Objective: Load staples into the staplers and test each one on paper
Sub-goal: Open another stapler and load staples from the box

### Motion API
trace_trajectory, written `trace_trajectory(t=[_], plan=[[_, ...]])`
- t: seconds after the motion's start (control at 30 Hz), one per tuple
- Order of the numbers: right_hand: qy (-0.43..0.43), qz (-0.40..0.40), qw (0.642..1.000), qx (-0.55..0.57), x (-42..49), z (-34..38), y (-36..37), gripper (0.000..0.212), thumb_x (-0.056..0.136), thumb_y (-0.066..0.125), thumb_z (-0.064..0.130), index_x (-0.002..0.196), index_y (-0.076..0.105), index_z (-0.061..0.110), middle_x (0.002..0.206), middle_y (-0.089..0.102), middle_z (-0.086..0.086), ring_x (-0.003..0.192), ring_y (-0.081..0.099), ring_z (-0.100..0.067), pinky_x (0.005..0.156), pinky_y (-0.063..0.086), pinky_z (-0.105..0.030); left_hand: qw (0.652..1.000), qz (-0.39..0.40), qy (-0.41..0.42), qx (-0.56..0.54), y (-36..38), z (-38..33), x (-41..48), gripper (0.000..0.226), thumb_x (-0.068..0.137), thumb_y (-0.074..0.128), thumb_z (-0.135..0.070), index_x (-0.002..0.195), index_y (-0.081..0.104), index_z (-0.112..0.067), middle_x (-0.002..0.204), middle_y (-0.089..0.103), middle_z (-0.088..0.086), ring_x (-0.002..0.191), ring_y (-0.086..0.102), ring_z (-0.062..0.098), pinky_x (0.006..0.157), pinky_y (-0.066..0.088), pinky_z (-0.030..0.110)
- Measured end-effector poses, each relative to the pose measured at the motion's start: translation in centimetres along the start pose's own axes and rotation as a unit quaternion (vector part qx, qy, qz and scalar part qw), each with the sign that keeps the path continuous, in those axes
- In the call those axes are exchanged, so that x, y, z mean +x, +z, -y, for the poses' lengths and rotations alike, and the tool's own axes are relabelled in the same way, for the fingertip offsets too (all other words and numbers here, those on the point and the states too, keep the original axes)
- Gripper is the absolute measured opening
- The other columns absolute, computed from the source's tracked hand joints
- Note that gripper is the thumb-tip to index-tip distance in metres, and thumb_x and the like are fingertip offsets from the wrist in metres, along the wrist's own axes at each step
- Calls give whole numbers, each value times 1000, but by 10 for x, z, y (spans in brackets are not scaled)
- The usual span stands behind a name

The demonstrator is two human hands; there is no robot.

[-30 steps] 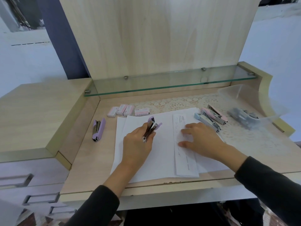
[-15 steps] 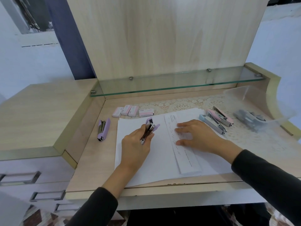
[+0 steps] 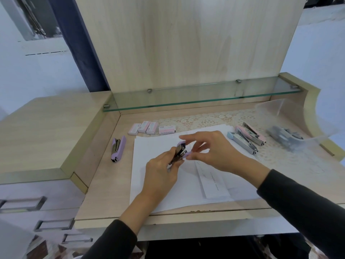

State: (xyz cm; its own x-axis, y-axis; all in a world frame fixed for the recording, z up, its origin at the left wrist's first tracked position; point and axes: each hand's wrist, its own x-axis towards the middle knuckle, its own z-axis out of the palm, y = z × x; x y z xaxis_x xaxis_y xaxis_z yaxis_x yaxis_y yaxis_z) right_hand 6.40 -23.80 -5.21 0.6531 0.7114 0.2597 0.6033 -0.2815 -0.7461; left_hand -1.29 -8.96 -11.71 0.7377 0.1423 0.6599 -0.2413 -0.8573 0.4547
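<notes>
Head view. The left hand (image 3: 160, 171) is closed around the rear of a lilac stapler (image 3: 180, 152), gripping it just above the paper sheets (image 3: 158, 193) at the middle of the tabletop (image 3: 104, 184). The stapler's arm is swung open, so the metal magazine shows between its two lilac ends. The right hand (image 3: 214, 150) is half closed. Its forefinger and thumb pinch those two ends, and the other fingers are loosely curled and hold nothing.

Count of items:
- One second lilac stapler (image 3: 118, 148) lies on the bare wood left of the sheets.
- Four staple boxes (image 3: 152, 128) stand in a row beyond the sheets, three close together and one slightly apart to their right.
- Three staplers lie side by side at the right on the lace mat (image 3: 205, 120): one blue stapler (image 3: 241, 142) and what appear to be two pink staplers (image 3: 251, 133).
- One clear plastic container (image 3: 270, 107) at the far right holds grey staplers (image 3: 283, 135), whose number cannot be told.
- One narrow folded paper strip (image 3: 211, 184) lies on the sheets below the right wrist.
</notes>
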Motion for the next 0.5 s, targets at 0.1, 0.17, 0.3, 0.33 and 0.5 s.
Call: trace_trajectory(t=[0.1,0.17,0.3,0.33,0.5], plan=[[-23,0,1000,-14,0,0,1,36,74,73,11,109,66,15,94,68,5,72,64,-12,78,55,-25,1000,5,3,0,-1,0,0,39,80,60,-27,110,65,-2,84,73,7,69,63,15,66,46,15],[-34,-2,999,-11,-1,-1,2,33,74,73,8,106,67,12,91,69,2,72,65,-11,78,55,-21,1000,7,3,-1,-2,1,-1,38,80,62,-25,110,65,-2,84,72,6,68,64,14,65,46,16],[-29,-32,999,25,-2,-2,5,26,73,72,5,98,70,9,86,70,-4,77,64,-8,77,54,-17,1000,6,8,-3,-3,-1,1,37,82,53,-28,105,67,-2,77,72,5,63,61,13,57,48,20],[-26,-39,998,30,-2,-2,5,24,73,73,5,96,71,8,85,71,-6,77,64,-7,76,54,-17,1000,7,10,-1,-2,-1,1,35,82,53,-27,103,67,-2,76,71,5,60,61,15,56,48,21],[-1,-14,999,38,-4,0,4,37,73,73,5,108,67,15,92,66,4,79,65,-9,79,53,-15,999,34,-8,-26,-4,1,2,35,78,64,-18,110,64,-4,85,70,4,70,62,13,66,47,14]])
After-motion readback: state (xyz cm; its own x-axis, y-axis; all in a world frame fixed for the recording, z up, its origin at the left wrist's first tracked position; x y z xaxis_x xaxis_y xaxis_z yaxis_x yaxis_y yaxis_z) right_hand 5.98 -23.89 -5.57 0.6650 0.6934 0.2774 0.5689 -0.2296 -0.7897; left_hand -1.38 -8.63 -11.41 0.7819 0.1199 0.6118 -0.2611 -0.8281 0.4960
